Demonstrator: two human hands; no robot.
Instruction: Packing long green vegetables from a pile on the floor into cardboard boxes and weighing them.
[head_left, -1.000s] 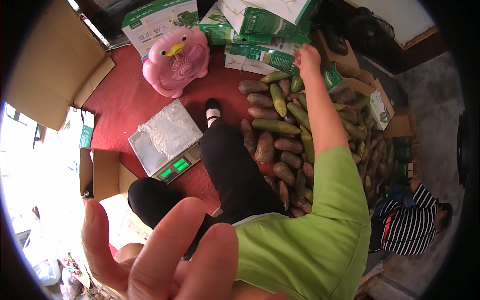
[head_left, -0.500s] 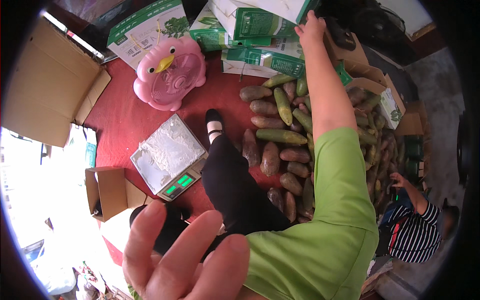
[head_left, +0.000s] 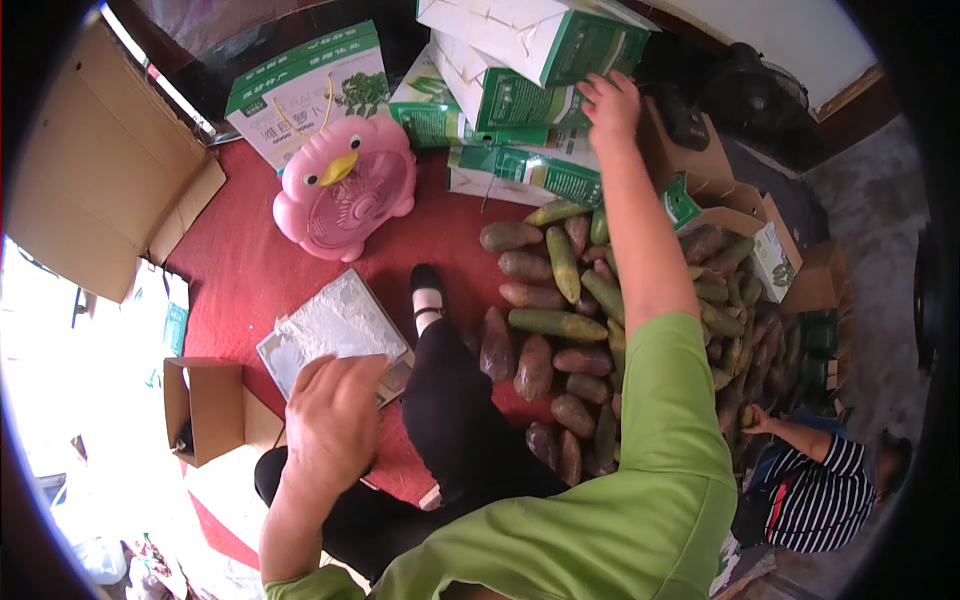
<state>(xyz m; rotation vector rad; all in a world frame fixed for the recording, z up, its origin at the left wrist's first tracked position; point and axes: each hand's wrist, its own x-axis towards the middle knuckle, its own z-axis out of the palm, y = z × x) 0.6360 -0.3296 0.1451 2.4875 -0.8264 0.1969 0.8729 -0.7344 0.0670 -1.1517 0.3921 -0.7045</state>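
My right hand (head_left: 612,108) reaches to the far stack of cartons, fingers apart, against the green end of the top white-and-green carton (head_left: 600,48). Whether it presses on the carton is unclear. My left hand (head_left: 332,415) hovers over the near edge of a scale (head_left: 335,315), its fingers bent together and nothing visible in them. The scale's plate has a crumpled whitish cover, and the hand hides most of its display. Beneath my right arm spreads a heap of long radishes (head_left: 558,324), some green, some dull purple and shiny as if wrapped in film.
A pink bird-shaped plastic basket (head_left: 345,190) leans on an upright carton (head_left: 315,100). Open brown boxes stand at left (head_left: 205,410) and right (head_left: 725,200). Behind the right boxes is a black fan (head_left: 755,85). A person in stripes (head_left: 820,495) reaches toward the heap.
My left hand has drawn away from the camera toward the scale, its fingers folding in. My right hand stays by the top carton, now lower against its end. The whole view has tilted slightly.
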